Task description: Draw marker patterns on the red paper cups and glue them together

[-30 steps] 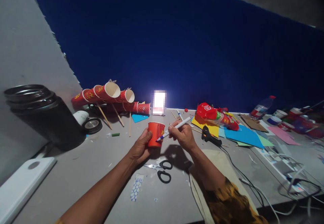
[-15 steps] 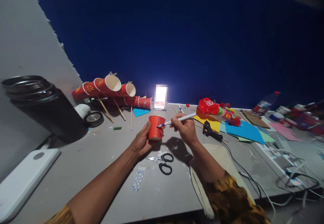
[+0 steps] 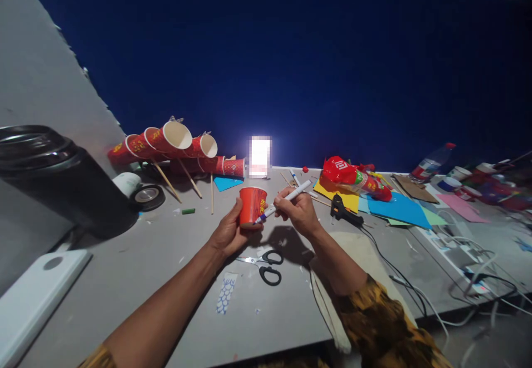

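My left hand (image 3: 228, 234) is wrapped round the lower part of a red paper cup (image 3: 251, 206), held just above the grey table (image 3: 137, 268). My right hand (image 3: 297, 213) pinches a white marker pen (image 3: 284, 201). The pen's tip touches the cup's side near its bottom right. Black-handled scissors (image 3: 262, 266) lie on the table just below both hands.
Several red paper cups on sticks (image 3: 174, 146) lie at the back left beside a black drum (image 3: 58, 182). A black glue gun (image 3: 344, 213), coloured paper sheets (image 3: 394, 210), a red plastic bag (image 3: 353, 177) and cables (image 3: 465, 279) crowd the right. A bright phone screen (image 3: 260, 156) stands behind.
The pen tip has slid from the cup's rim down to its lower side. Both hands stayed in roughly the same place; the view shifted a little.
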`<state>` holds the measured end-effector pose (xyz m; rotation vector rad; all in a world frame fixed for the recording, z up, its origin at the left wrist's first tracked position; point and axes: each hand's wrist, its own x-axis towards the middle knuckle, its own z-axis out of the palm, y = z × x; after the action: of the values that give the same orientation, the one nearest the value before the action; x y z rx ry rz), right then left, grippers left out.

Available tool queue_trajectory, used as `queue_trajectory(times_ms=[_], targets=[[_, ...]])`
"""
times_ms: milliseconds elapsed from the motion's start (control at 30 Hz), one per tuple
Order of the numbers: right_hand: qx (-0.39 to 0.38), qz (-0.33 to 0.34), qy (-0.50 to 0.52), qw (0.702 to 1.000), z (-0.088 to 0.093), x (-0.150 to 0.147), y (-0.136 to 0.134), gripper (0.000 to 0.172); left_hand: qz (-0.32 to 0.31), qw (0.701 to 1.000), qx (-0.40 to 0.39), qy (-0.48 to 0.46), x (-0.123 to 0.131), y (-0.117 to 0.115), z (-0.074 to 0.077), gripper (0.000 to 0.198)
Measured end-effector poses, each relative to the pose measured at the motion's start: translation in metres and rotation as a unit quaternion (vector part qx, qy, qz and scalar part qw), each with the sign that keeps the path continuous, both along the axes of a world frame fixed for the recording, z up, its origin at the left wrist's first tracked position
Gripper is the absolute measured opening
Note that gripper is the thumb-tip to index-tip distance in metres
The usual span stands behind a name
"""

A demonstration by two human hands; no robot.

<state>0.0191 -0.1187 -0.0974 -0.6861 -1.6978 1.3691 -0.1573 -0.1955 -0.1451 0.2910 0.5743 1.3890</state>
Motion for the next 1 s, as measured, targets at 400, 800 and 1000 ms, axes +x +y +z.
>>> queue_trajectory(times_ms=[400, 800, 1000], targets=[[-0.034, -0.007, 0.024, 0.999, -0.003, -0.003, 0.001, 0.026, 0.013, 1.000, -0.014, -0.008, 0.001, -0.002, -0.002, 0.060], [0.056, -0.134, 0.039, 0.989, 0.001, -0.002, 0.009, 0.028, 0.040, 0.998, -0.008, 0.039, 0.009, -0.005, -0.001, 0.055], [0.060, -0.109, 0.031, 0.992, 0.002, -0.003, 0.006, 0.028, 0.039, 0.998, -0.009, 0.038, 0.008, -0.005, -0.002, 0.056]])
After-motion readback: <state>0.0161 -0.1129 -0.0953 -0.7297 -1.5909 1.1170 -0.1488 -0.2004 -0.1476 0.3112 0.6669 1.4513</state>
